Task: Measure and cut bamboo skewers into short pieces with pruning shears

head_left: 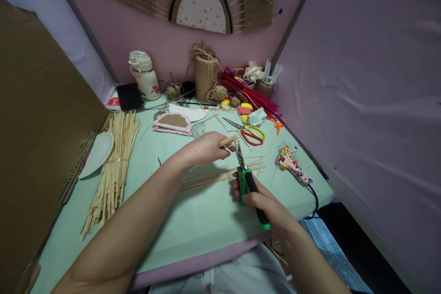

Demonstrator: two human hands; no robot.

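My left hand (213,145) is closed around a few thin wooden sticks (228,140), their ends poking out to the right. In my right hand (255,193) are pruning shears (244,179) with green and black handles. The blades point up and away from me, close beside the stick ends; whether they touch the sticks I cannot tell. Under my hands, several long thin sticks (213,178) lie across the table. Scissors (246,132) with red and yellow handles rest just beyond the shears.
A big stick bundle (115,161) and a paper plate (98,154) lie at left. A patterned glue gun (292,165) with a black cord sits at right. Along the back stand a white bottle (146,76), a twine spool (206,76) and red pipe cleaners (248,89).
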